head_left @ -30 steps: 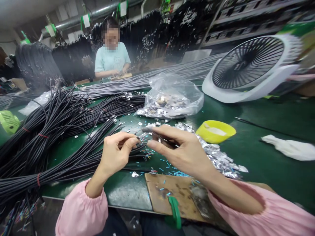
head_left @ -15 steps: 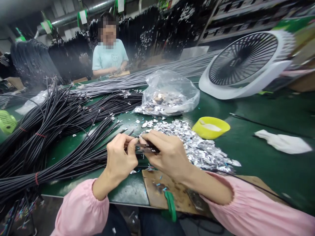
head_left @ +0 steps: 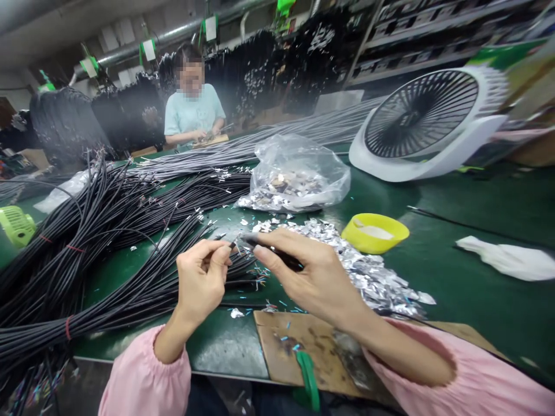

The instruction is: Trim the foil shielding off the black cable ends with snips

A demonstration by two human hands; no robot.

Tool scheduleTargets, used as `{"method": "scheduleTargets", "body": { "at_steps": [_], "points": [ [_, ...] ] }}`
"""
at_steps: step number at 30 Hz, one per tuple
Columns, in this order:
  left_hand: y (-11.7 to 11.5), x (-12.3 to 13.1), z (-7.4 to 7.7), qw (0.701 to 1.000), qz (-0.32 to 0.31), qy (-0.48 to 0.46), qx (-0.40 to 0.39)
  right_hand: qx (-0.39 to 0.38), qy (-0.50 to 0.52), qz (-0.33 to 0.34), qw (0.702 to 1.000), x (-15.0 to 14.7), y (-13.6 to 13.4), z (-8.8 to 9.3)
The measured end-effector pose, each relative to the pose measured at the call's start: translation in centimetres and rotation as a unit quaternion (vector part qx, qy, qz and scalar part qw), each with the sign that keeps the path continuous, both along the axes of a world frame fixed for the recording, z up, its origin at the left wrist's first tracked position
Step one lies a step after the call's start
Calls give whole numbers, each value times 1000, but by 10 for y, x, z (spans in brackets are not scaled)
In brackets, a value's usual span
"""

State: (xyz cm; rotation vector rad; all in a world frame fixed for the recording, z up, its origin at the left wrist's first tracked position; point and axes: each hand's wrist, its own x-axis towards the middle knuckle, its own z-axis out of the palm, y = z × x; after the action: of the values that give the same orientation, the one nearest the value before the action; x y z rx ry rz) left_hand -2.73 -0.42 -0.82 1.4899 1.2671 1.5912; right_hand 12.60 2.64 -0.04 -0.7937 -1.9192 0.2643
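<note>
My left hand (head_left: pixel 200 286) pinches a black cable (head_left: pixel 233 245) close to its end, where thin light wires stick out. Facing it, my right hand (head_left: pixel 318 271) is closed around a slim dark tool (head_left: pixel 284 255). Its tip is blurred and points at the cable end, a small gap apart. Fingers cover much of the tool, so its kind is unclear. Below and left of the hands lie bundled black cables (head_left: pixel 143 289), several ends stripped to coloured wires. Silvery foil scraps (head_left: pixel 373 277) are heaped behind and beside my right hand.
A clear plastic bag (head_left: pixel 303 167) of scraps stands beyond the hands. To the right are a yellow bowl (head_left: pixel 375 234), a white fan (head_left: pixel 420 121) and a white cloth or bag (head_left: pixel 507 258). A stained board (head_left: pixel 312 335) lies at the near edge. A co-worker (head_left: pixel 195 110) sits across the table.
My hands have moved apart, the left one slightly leftward with the cable, the right one rightward with its fingers loosened around the tool. The view has tilted a little.
</note>
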Motion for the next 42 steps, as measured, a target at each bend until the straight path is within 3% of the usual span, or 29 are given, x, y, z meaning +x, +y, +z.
{"method": "scheduleTargets", "body": {
  "at_steps": [12,19,26,29,32,37,42],
  "points": [
    [-2,-1,-4,986,55,137,72,-30,10,21,999,2,-2,3],
    [-2,4,-5,958,131,211,142,22,3,-16,1000,2,-5,0],
    [-2,-2,5,994,-16,111,7,-17,28,-9,999,3,-2,0],
    [-2,-1,5,989,22,138,53,-59,57,-12,997,4,1,2],
    [-2,2,3,976,46,189,101,-75,63,29,995,3,-1,6],
    [-2,0,3,981,16,182,69,-64,56,59,995,3,-4,8],
    [-1,-6,7,959,-57,253,114,-83,51,77,992,4,-3,6]
  ]
}}
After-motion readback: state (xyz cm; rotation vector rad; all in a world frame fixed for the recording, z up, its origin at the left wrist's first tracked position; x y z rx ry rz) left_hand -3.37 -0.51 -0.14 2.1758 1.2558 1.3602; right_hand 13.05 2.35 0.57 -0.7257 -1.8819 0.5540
